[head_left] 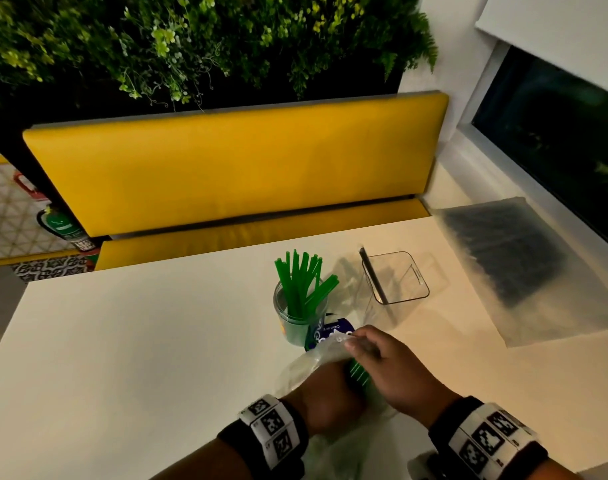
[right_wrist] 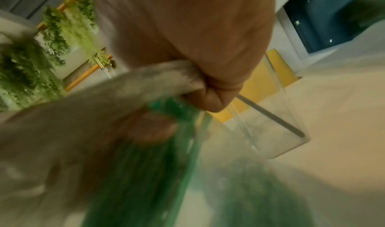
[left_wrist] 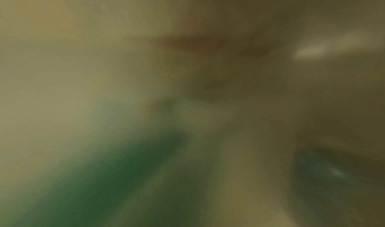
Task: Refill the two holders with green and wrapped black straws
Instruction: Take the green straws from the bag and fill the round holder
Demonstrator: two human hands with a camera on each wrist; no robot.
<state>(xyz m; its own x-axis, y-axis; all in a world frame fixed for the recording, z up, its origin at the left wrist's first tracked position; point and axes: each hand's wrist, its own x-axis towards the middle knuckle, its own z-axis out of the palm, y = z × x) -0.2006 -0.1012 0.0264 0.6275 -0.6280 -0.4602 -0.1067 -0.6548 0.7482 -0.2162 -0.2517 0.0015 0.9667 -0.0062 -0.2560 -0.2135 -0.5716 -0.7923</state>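
The round clear holder near the middle of the tabletop already carries a fan of green straws, though it looks only partly filled. The square clear holder just beside it, toward the tabletop's right edge, holds a single black straw, so that half of the job seems barely begun. The supply bag of wrapped black straws lies flat at the far right corner, with no hand on it.

Both hands work near the front edge on a clear plastic bag of green straws. The right hand reaches in from the right, its fingers curled and pinching the bag's gathered mouth. The left hand is pushed into the bag (plastic covers it, and its wrist view is only blur), so I cannot tell how its fingers lie.
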